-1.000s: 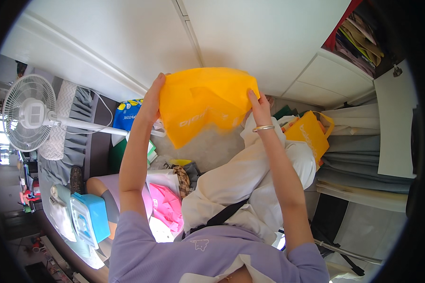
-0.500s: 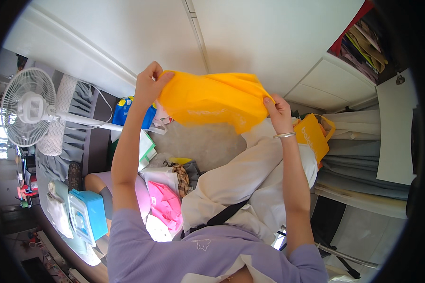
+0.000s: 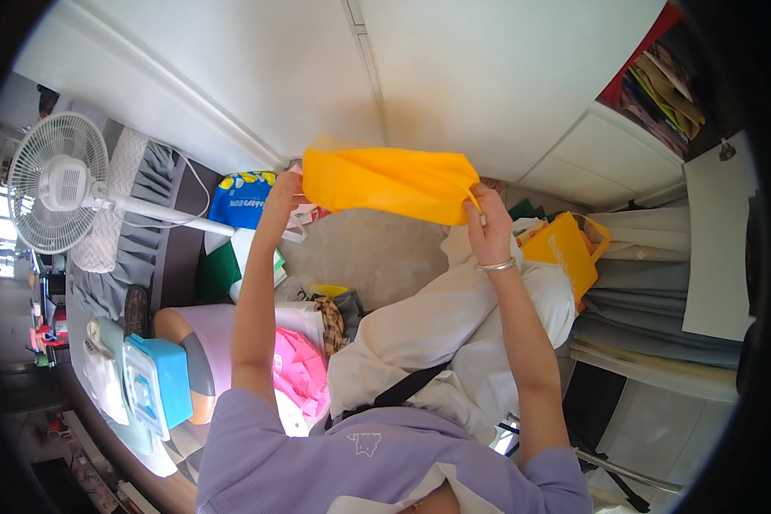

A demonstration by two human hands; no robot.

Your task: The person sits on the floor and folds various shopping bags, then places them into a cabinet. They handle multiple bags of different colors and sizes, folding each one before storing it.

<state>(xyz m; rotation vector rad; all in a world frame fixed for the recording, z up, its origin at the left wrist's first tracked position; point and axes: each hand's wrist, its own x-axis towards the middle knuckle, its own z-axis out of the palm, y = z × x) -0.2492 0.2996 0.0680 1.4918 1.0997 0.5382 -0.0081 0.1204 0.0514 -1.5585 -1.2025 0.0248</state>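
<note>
A yellow cloth bag is stretched out in front of me at arm's length, hanging as a narrow band. At its left end, the fingers of my left hand close on the cloth, partly hidden by it. My right hand pinches the right end, where the fabric gathers into creases; a bracelet circles that wrist. Another yellow bag, with handles and filled, stands to the right of my right hand. Below the held bag are my legs in white trousers.
On the left are a white standing fan, a blue bag and a blue-lidded box. Pink cloth lies by my left arm. White cabinet doors rise ahead. Hanging clothes fill the right side.
The bag has gone from a broad, loose sheet to a narrower band, and its printing no longer shows. Both hands have come lower and closer together.
</note>
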